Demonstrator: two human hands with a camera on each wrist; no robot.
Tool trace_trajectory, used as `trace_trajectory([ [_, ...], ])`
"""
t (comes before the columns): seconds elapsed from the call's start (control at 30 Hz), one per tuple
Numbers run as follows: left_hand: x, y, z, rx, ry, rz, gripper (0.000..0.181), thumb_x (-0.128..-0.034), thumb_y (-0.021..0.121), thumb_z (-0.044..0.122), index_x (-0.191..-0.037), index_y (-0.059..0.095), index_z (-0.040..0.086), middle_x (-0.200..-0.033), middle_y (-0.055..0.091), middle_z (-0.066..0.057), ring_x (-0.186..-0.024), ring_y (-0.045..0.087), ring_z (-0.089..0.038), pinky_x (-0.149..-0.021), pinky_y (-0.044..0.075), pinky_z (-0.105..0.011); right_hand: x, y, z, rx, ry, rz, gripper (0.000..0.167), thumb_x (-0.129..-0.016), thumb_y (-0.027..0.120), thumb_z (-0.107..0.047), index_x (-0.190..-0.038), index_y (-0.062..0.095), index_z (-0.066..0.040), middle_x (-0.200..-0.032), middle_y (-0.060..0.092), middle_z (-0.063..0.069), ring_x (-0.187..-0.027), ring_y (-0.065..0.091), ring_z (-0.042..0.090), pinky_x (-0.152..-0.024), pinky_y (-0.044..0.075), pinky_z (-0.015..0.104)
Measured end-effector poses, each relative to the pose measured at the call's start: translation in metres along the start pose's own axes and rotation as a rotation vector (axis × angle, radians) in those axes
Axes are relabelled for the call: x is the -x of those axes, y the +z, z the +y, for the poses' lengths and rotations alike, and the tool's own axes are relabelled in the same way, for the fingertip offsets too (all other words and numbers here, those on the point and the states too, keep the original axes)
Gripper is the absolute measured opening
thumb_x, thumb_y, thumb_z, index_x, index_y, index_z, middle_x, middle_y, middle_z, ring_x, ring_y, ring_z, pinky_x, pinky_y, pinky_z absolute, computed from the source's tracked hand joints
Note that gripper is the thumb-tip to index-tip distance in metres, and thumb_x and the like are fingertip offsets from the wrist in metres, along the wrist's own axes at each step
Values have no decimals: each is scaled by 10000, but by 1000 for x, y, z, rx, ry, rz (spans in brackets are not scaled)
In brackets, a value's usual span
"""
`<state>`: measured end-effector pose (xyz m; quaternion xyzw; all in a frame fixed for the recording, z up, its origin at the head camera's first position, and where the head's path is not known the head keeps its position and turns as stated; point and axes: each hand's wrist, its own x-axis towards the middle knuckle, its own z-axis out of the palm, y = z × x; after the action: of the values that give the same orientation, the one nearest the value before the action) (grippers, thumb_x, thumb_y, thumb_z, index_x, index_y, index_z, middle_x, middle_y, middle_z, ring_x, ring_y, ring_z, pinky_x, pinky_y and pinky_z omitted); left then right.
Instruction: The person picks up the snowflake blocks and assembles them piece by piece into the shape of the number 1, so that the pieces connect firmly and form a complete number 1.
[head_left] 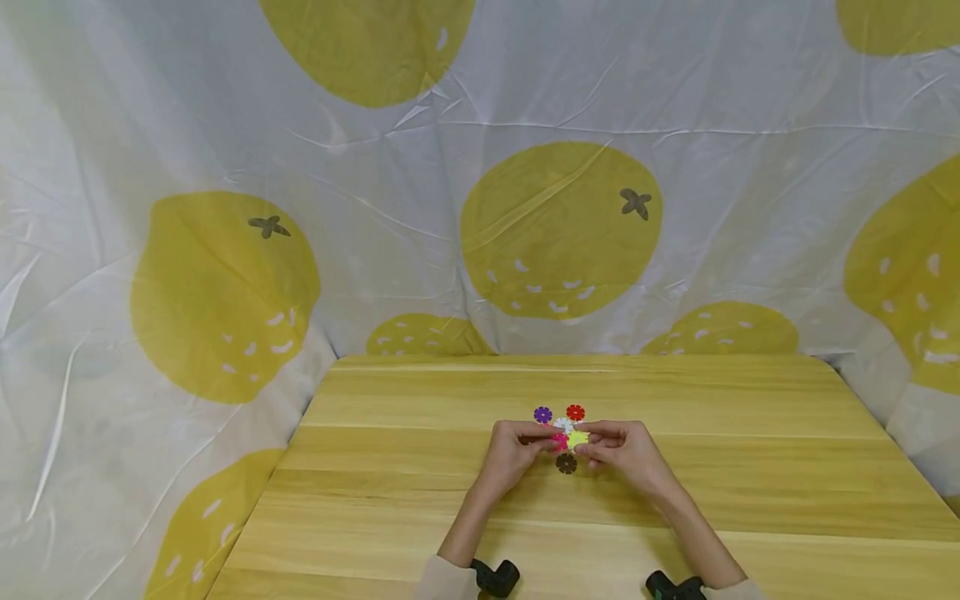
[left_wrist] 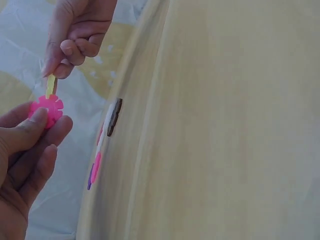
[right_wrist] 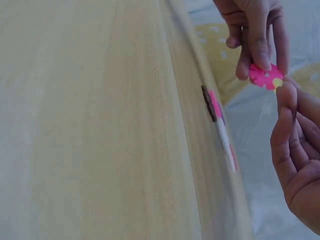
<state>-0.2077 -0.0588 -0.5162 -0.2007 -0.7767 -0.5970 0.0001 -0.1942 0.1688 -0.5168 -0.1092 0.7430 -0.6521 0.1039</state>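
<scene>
Tabletop (head_left: pixel 375 500) beneath, we see the left hand (head_left: pixel 512 451) pinching a pink disc (left_wrist: pixel 53 105) and the right hand (head_left: pixel 628 455) a yellow disc (left_wrist: pixel 50 86), 2 edges meeting, outer sides gripped, apparently freeing facing slots.

Looking down on a wooden bench (head_left: pixel 375 500), yellowish, streaked with sideways grain! Spotting a white disc (head_left: pixel 562 425) lying flat. Just beyond and left of the white disc, catching a purple disc (head_left: pixel 543 414); beyond and right of it, a notched red disc (head_left: pixel 575 412)! On its near side, picking out a brown disc (head_left: pixel 566 463). Glimpsing a pink disc (left_wrist: pixel 96 168) too, just beside the white.
</scene>
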Motion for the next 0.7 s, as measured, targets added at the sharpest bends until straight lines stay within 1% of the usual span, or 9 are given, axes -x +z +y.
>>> trace_trajectory([
  [0.1,0,0,-2,-38,86,0,156,-891,746,-34,-1012,825,25,-960,806,-147,-851,788,-290,-751,631,-286,0,-1,0,-17,4,-15,419,-939,748,-61,-1299,641,123,-1040,724,364,-722,745,218,-744,629,304],
  [0.2,0,0,-3,-56,160,6,153,-893,731,-72,-994,822,0,-921,805,-151,-812,786,-294,-724,616,-234,-1,-3,-2,-18,3,-28,442,-932,765,-88,-1298,641,126,-1008,733,340,-727,751,222,-746,631,300],
  [0.3,-1,1,-1,-57,191,9,175,-899,708,-114,-987,818,-11,-905,802,-157,-790,785,-286,-678,606,-231,-1,-5,-5,-16,3,-33,460,-923,778,-104,-1298,642,126,-968,753,260,-730,755,238,-749,634,310],
  [0.37,-1,2,0,-39,179,17,195,-900,691,-138,-985,816,-15,-898,800,-167,-782,784,-299,-664,614,-268,-1,-6,-7,-17,4,-38,470,-925,778,-111,-1304,638,128,-973,760,213,-730,756,227,-755,635,317],
  [0.43,-1,3,2,-16,159,24,203,-901,682,-146,-981,816,-16,-889,797,-176,-780,779,-316,-668,619,-283,-2,-7,-9,-15,1,-46,473,-927,776,-114,-1306,635,130,-984,765,210,-730,756,227,-762,634,315],
  [0.5,-1,4,3,19,134,30,188,-903,684,-138,-979,813,-25,-887,792,-192,-786,772,-344,-704,632,-298,-2,-7,-10,-13,-8,-57,477,-935,769,-125,-1310,629,135,-1003,765,239,-728,755,216,-769,631,306],
  [0.57,-1,4,3,59,104,22,174,-913,679,-129,-983,810,-39,-900,787,-211,-808,771,-367,-743,637,-301,-2,-7,-10,-19,-18,-64,468,-944,759,-119,-1308,626,143,-1015,751,295,-733,756,224,-773,630,301],
  [0.63,-2,5,1,96,76,9,153,-914,689,-113,-989,806,-49,-923,783,-226,-831,770,-379,-763,634,-294,-2,-7,-10,-20,-21,-70,463,-951,751,-122,-1309,624,142,-1013,744,308,-738,755,230,-775,628,295],
  [0.7,-3,5,-1,126,45,3,147,-918,687,-107,-995,802,-57,-946,781,-240,-841,772,-394,-769,637,-310,-3,-6,-9,-25,-15,-73,462,-958,744,-122,-1316,618,142,-1012,743,307,-745,753,228,-779,627,295],
])
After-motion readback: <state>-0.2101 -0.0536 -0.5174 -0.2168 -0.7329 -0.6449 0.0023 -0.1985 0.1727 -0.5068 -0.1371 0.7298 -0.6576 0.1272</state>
